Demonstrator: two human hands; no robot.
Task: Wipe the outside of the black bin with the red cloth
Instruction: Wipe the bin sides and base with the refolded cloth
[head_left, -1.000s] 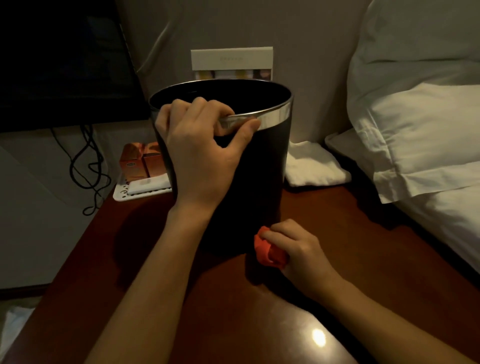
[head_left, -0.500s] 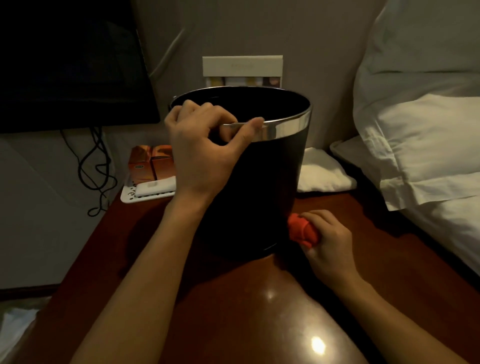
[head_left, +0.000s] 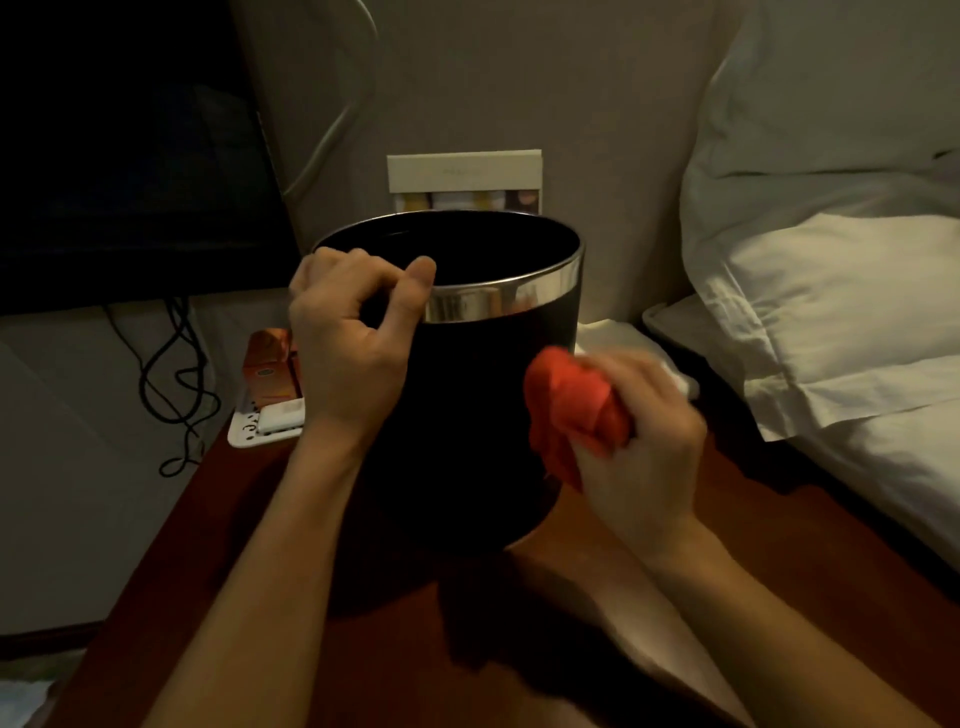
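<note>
A round black bin (head_left: 467, 395) with a shiny metal band at its rim stands upright on a dark red wooden table (head_left: 363, 649). My left hand (head_left: 348, 343) grips the rim on the bin's near left side, fingers hooked inside and thumb on the band. My right hand (head_left: 639, 441) is closed around a bunched red cloth (head_left: 571, 405) and presses it against the bin's right side, about halfway up the wall. The bin's far side and lower left are hidden from me.
A white tray (head_left: 249, 431) with orange boxes (head_left: 270, 369) sits behind the bin on the left. A folded white towel (head_left: 670, 364) lies at the back right. White pillows (head_left: 831, 291) and bedding lie along the right. Black cables (head_left: 171, 374) hang at left under a dark screen (head_left: 130, 156).
My right hand has carried the red cloth from the bin's base at the front around to the right side and up the wall. The left hand stays on the rim.
</note>
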